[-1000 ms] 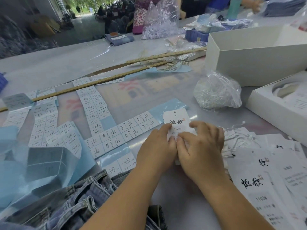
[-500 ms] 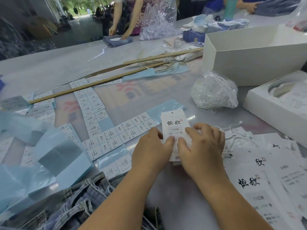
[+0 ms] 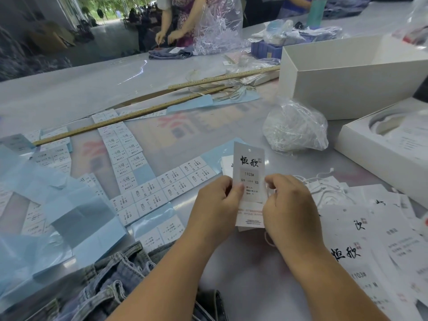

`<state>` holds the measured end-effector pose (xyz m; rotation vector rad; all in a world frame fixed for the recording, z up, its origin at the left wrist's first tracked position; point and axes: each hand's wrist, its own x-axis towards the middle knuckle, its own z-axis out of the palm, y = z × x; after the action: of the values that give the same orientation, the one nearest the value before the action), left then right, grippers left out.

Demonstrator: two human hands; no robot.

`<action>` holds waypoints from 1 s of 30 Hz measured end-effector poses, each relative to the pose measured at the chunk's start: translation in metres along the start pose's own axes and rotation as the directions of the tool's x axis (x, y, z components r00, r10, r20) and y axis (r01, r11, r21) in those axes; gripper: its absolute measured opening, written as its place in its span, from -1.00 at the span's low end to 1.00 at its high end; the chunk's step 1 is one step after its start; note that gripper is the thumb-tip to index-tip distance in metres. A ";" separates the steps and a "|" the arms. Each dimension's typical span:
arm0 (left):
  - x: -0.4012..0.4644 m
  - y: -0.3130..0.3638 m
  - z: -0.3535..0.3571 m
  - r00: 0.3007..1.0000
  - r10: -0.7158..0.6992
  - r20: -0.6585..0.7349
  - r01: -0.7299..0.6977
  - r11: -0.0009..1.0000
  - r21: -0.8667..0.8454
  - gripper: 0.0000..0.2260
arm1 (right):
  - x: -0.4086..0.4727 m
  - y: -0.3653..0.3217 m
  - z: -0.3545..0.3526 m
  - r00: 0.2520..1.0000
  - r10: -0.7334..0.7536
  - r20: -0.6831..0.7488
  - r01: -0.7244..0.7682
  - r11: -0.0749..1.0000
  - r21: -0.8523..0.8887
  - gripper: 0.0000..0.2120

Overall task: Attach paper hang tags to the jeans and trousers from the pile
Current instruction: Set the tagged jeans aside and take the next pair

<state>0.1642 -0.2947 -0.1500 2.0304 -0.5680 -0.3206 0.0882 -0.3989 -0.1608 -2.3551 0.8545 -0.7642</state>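
Hang tag (image 3: 249, 179): lifted off the tabletop (image 3: 115, 82), pinched between both hands, printed face toward the camera.
Left hand (image 3: 217, 205): grip clenched on the tag's left edge, thumb across the front, fingers curled behind.
Right hand (image 3: 289, 202): grip curled on the tag's right edge; a thin white string shows at its fingers.
Tag stack (image 3: 361, 242): right of the hang tag, loose tags fanned flat with white strings among them.
Sticker sheets (image 3: 166, 184): left of the hang tag, rows of small labels on blue backing.
Jeans (image 3: 111, 283): below and left of the hang tag, by the near edge, under the left forearm.
String bag (image 3: 295, 128): clear plastic, beyond the hang tag, to its right.
White box (image 3: 347, 84): behind that bag, open.
Wooden rulers (image 3: 162, 105): beyond the hang tag, lying slantwise.
Tag axis: long side near upright, punched hole at the top end.
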 end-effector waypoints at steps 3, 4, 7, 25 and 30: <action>0.000 -0.002 0.000 1.000 0.019 0.003 -0.019 0.999 0.045 -0.74 | 0.000 0.003 -0.008 1.000 0.013 0.023 -0.009 0.987 -0.163 -0.70; 0.000 -0.003 0.000 1.000 0.019 -0.008 -0.018 0.998 0.055 -0.75 | 0.000 0.005 -0.011 0.998 0.034 0.049 -0.023 0.977 -0.210 -0.69; 0.001 -0.004 -0.001 0.998 0.011 -0.056 -0.008 0.998 0.058 -0.80 | 0.000 0.008 -0.017 0.979 0.134 0.155 -0.078 0.942 -0.327 -0.72; 0.002 -0.006 -0.004 0.993 0.015 -0.120 -0.013 1.000 0.012 -0.80 | 0.005 0.011 -0.009 0.976 -0.047 -0.213 0.083 0.983 0.163 -0.83; 0.000 -0.005 -0.004 0.991 0.040 -0.129 -0.034 0.998 0.050 -0.95 | 0.005 0.009 -0.008 0.937 -0.148 -0.316 0.202 0.968 0.146 -0.81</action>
<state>0.1674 -0.2897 -0.1526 2.0670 -0.5359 -0.1520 0.0823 -0.4109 -0.1591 -2.2077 0.6680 -1.2489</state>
